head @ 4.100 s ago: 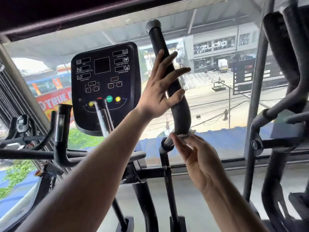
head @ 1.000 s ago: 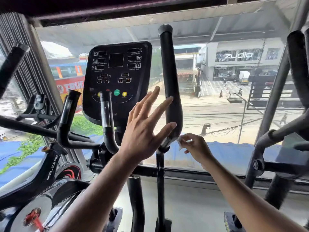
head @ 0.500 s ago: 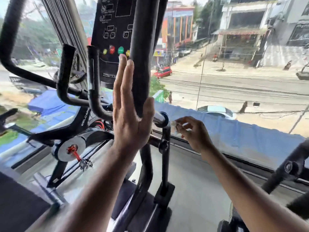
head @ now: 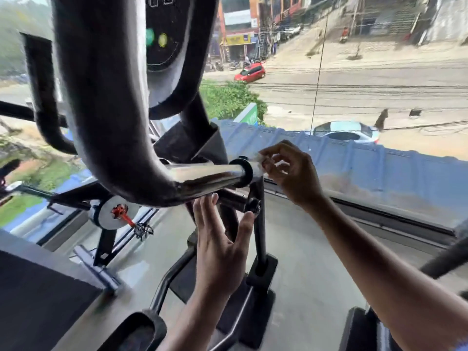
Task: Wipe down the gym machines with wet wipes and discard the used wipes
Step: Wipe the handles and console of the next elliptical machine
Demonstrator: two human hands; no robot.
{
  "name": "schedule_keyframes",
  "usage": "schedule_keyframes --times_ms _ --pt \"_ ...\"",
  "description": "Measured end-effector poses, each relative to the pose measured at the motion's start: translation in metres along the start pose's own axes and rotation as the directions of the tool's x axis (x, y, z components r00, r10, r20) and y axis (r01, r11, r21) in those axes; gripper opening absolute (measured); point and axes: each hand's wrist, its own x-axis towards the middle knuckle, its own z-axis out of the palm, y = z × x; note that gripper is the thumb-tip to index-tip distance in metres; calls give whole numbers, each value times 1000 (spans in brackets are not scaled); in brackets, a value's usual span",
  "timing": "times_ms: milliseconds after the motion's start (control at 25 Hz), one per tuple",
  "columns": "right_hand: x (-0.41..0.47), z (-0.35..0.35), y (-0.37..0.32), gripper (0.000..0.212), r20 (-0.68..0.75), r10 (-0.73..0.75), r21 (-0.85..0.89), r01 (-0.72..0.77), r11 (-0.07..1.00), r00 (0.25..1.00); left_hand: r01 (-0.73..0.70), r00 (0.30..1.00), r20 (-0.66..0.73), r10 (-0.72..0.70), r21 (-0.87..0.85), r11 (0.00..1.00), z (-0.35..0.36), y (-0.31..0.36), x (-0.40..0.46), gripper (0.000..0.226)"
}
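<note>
White wipe [head: 258,165] pinched by right hand [head: 293,171] at chrome bar [head: 207,174].

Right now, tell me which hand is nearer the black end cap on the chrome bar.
Right. The right hand holds a wet wipe right beside the black end cap, just to its right. The left hand is open below the chrome bar, farther from the cap.

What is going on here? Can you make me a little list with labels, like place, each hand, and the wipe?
place: gym by a big window over a street
machine: black padded handlebar joined to a shiny chrome tube
right hand: pinches a small white wet wipe at the chrome tube's end
left hand: open, fingers straight, just under the tube
console: black panel with green and yellow buttons
</note>
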Motion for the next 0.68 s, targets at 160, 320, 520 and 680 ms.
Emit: schedule_keyframes --times_ms 160,320,520,680 --pt "8 -1 -3 13 20 -127 43 127 991 992 147 987 80 -142 -57 988 21 3 9 82" --pt "29 0 1 15 82 -233 144 220 965 969 335 931 222 -289 -210 918 25 19 5 80" --pt "81 19 28 11 296 -315 342 208 917 902 277 950 -57 -308 -308 910 52 24 17 67" --pt "116 30 45 15 497 -461 534 160 830 735 351 781 -507 -365 -128 928 93 23 38 40"
